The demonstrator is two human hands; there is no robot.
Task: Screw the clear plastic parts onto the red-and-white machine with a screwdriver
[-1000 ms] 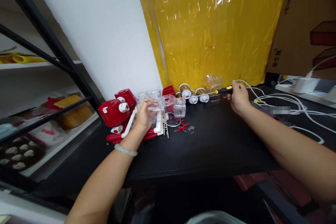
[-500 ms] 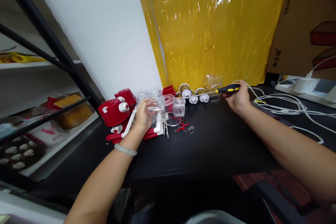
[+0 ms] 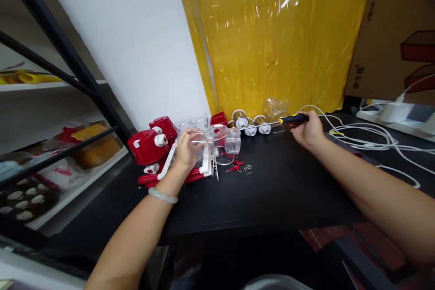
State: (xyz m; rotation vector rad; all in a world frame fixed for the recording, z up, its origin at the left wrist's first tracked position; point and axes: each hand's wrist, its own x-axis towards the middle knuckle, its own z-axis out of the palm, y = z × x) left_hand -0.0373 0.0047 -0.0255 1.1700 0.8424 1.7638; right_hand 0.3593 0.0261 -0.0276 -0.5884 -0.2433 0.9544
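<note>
My left hand [image 3: 186, 149] is closed around a clear plastic housing [image 3: 217, 138] with round openings, held above the table's left part. A screwdriver [image 3: 295, 118] with a black and yellow handle sits in my right hand [image 3: 307, 130], its fingers wrapped round the grip. The long shaft runs leftward to the clear housing; whether the tip touches it I cannot make out. Below the housing lie red wing-shaped pieces [image 3: 237, 166] and several small screws [image 3: 248, 167]. White and red handled frames [image 3: 205, 163] lie under my left wrist.
Red rounded housings [image 3: 148, 146] with white knobs stand at the left. Several white-ended metal drums [image 3: 240, 119] line the back, beside another clear housing [image 3: 274, 108]. Coiled white cables [image 3: 363, 136] lie right, near a power strip [image 3: 394, 111]. A black-framed shelf [image 3: 68, 59] borders the left.
The screwdriver and my right hand have tilted slightly, the handle a little lower. My left hand keeps the clear housing nearly in place, turned very slightly.
</note>
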